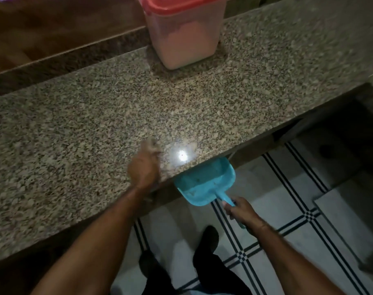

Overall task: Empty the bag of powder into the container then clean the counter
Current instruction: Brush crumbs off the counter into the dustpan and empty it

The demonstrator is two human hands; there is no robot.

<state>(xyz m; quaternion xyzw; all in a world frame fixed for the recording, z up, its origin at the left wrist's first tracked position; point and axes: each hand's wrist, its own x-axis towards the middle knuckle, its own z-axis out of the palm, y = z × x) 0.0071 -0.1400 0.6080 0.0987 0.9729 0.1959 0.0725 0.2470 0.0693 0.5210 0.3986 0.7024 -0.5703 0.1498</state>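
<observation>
Powder fills most of the container [184, 37] at the top centre of the frame, where it stands on the counter [74, 124] with its red lid [177, 5] on, so the pouring looks finished and the cleaning is the step in hand. No bag is in view. Near the lower middle of the frame, the left hand [144, 169] rests on the stone close to the front edge; it is blurred, and something pale shows at its fingertips, but whether the fingers are closed on a cloth or brush cannot be told. To its right, the right hand [240, 211] has its fingers wrapped around the handle of a blue dustpan [204, 184], whose mouth is tucked just under the counter's edge.

One risk is that the sweeping hand is left of the pan's mouth, so anything pushed straight off the edge there would likely miss and land on the tiled floor [287, 241]. Tilting the pan could also spill the few specks already in it.
</observation>
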